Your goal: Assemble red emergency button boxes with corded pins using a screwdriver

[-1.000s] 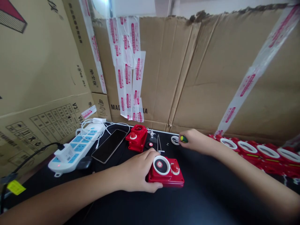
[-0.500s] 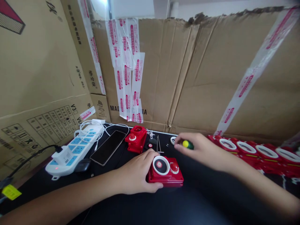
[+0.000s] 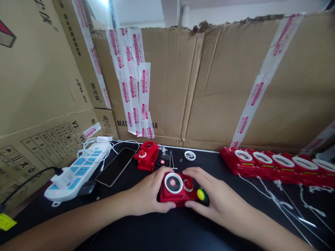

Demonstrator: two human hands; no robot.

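A red plastic box (image 3: 173, 198) with a white ring around a dark disc and a red round knob beside it rests on the black table in front of me. My left hand (image 3: 150, 191) grips its left side, thumb along the front and fingers at the back. On the opposite side, my right hand (image 3: 209, 190) is closed around the box's right end. Tucked in that palm is a green tool handle with a yellow end (image 3: 201, 194), like a screwdriver's; its shaft is hidden.
Behind the box lie an open red housing (image 3: 148, 156), a thin metal rod (image 3: 171, 160) and a white ring cap holding small screws (image 3: 190, 156). A phone (image 3: 117, 166) and power strip (image 3: 75, 170) sit left. Several red boxes (image 3: 277, 164) with white cords line the right.
My right hand has come down and left from above the table onto the box's right end, still holding the tool handle. My left hand keeps its grip. The view has shifted slightly to the right.
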